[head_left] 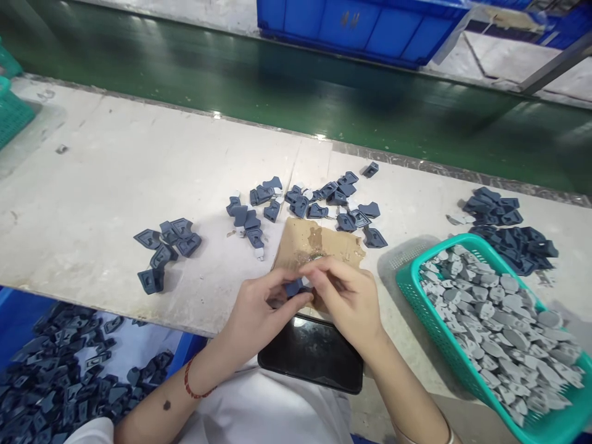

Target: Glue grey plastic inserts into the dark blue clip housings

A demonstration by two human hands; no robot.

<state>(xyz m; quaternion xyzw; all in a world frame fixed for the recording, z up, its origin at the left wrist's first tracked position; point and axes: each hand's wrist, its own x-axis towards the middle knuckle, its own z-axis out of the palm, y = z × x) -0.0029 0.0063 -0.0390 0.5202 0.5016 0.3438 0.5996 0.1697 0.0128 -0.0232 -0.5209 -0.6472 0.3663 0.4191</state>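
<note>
Free tabletop [115, 166] left, blue parts [299, 207] ahead, basket [425, 302] right

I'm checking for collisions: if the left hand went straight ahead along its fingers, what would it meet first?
Most likely the right hand, just beyond the blue part in the left hand; exact depth is hard to judge.

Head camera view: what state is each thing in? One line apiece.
Left hand: closed on a blue piece
Right hand: fingertips at that piece, grip unclear
Teal basket: open, filled with grey parts
Black device: lying down, nothing lit
Cardboard: flat, stained, edge torn
Tabletop pieces: scattered loosely
Lower-left blue bin: open, holding dark blue pieces
Upper blue bin: upright, contents hidden
Green belt: running or stopped, can't tell
</note>
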